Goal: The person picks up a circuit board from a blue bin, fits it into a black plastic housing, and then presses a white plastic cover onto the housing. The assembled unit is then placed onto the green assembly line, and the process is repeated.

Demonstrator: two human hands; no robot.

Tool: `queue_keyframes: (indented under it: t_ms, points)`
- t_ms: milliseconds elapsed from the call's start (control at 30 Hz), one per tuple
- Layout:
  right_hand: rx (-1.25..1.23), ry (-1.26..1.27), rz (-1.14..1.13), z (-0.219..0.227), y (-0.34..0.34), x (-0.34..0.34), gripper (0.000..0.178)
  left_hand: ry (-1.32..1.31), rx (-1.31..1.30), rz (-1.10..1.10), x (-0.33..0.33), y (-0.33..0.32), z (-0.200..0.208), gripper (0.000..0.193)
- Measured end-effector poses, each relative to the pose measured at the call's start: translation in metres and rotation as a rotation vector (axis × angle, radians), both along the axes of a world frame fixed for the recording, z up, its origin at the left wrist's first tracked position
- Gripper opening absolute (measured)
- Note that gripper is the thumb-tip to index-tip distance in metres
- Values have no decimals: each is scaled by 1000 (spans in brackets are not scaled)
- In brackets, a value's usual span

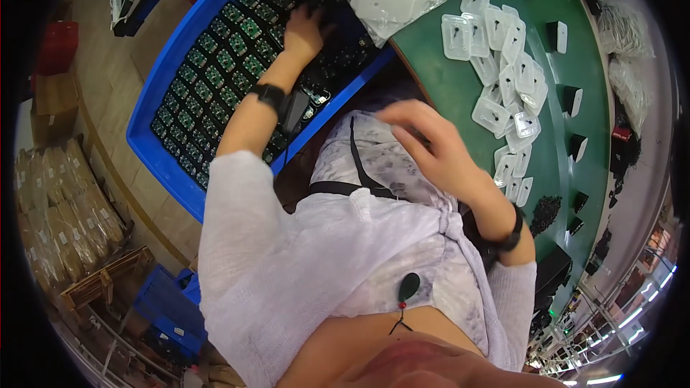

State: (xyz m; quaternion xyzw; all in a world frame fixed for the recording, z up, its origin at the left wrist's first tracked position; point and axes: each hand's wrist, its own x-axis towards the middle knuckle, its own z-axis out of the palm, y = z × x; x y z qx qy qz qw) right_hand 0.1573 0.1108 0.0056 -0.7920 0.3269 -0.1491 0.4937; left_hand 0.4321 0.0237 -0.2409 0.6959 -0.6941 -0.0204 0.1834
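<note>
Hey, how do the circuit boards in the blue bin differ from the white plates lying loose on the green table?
Colour: the circuit boards look green and dark; the white plates are white with small dark marks.
Layout: the boards sit in rows; the plates lie scattered, many overlapping.
Hands: the left hand reaches in among the boards; neither hand is at the plates.
Shared: both are many similar pieces.

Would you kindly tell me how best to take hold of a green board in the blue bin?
Probably by two opposite edges of the green board, coming down from above: it appears to lie flat in the blue bin, with other boards in close rows alongside, so its upper side looks most open.
</note>
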Motion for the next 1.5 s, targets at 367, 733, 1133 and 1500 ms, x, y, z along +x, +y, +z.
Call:
queue_keyframes:
  t_ms: [367, 733, 1133, 1500]
  points:
    - [-204, 349, -290, -187, -82, 144, 45, 313, 91, 19, -13, 151, 44, 74]
    - [40, 344, -287, -258, -132, 137, 66, 204, 98, -13, -16, 118, 20, 70]
    - [377, 509, 49, -243, -136, 148, 103, 275, 88, 234, 8, 171, 24, 103]
    - [326, 551, 141, -268, -130, 148, 95, 284, 38, 309, 8, 164, 14, 105]
